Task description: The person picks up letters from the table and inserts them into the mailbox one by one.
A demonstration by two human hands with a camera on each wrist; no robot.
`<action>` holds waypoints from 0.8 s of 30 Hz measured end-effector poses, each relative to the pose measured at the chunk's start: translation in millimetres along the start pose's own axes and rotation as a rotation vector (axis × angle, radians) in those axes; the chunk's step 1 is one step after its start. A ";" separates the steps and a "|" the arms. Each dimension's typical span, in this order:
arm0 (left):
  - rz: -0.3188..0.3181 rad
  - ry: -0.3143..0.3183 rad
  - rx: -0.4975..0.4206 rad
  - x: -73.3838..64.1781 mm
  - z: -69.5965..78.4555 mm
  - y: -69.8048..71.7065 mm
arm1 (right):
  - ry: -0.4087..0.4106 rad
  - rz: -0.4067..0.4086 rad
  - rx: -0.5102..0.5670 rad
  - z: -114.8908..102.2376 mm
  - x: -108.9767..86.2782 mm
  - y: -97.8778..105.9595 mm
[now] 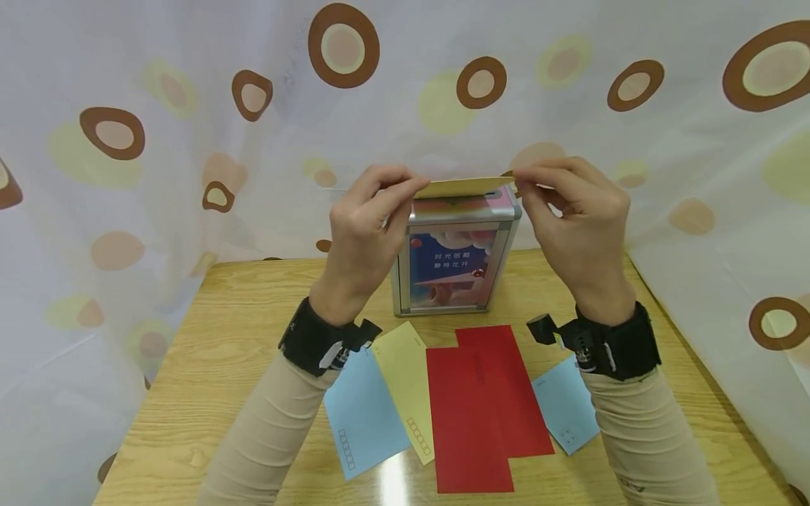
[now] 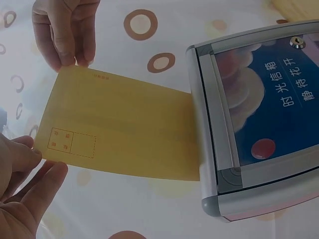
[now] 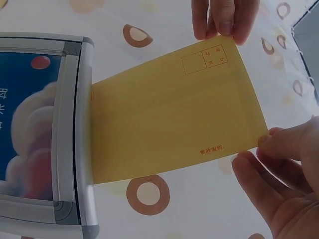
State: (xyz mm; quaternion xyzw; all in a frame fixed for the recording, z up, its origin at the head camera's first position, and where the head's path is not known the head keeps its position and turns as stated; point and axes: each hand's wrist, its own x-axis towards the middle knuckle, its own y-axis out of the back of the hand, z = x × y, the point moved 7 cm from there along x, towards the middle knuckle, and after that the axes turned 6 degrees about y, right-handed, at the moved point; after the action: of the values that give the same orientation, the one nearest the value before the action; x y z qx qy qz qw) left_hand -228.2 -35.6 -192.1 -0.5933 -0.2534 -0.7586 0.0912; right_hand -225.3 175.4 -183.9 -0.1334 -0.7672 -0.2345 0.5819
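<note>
On the near part of the wooden table (image 1: 253, 316), two red envelopes (image 1: 471, 422), one overlapping the other. Just to their left, a loose yellow envelope (image 1: 408, 390), then a blue envelope (image 1: 367, 414); to their right, near the right forearm, a smaller-looking blue envelope (image 1: 566, 407).

Beyond these, above the table, the left hand (image 1: 373, 225) and the right hand (image 1: 576, 218), well apart from each other, each with thumb and fingers pinched on one upper corner of the held yellow envelope (image 2: 124, 129). Hanging between both hands, lower end at the top of the box; impossible to tell how deep, for the silver rim in the way.

Probably very light, thin paper: flexible across the face, a little stiffer along the folded edges, smooth but hardly slippery. Unlikely to break, yet easy to crease at the corners or buckle against the hard rim. Best held exactly there, at both upper corners, with a light, even pinch and slight outward tension for flatness; no squeezing at mid-face.

Behind, upright on the table, the metal-framed box (image 1: 452, 267), apparently rigid. Farthest back, the patterned cloth (image 1: 405, 42) with brown rings.
</note>
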 end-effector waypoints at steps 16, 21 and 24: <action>-0.071 0.036 0.005 -7.9 -18.1 -15.8 | 0.005 -0.079 -0.018 33.6 -12.8 -13.6; -0.080 0.054 0.011 -11.0 -23.3 -20.8 | -0.023 -0.074 -0.023 40.0 -15.9 -18.2; -0.090 0.067 0.021 -12.9 -25.8 -23.4 | -0.040 -0.073 -0.039 44.3 -17.6 -21.0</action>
State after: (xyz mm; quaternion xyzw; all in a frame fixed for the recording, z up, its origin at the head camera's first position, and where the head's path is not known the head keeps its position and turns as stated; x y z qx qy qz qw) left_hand -256.9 -30.4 -215.1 -0.5544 -0.2847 -0.7787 0.0717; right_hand -267.1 181.5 -214.4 -0.1215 -0.7782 -0.2678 0.5549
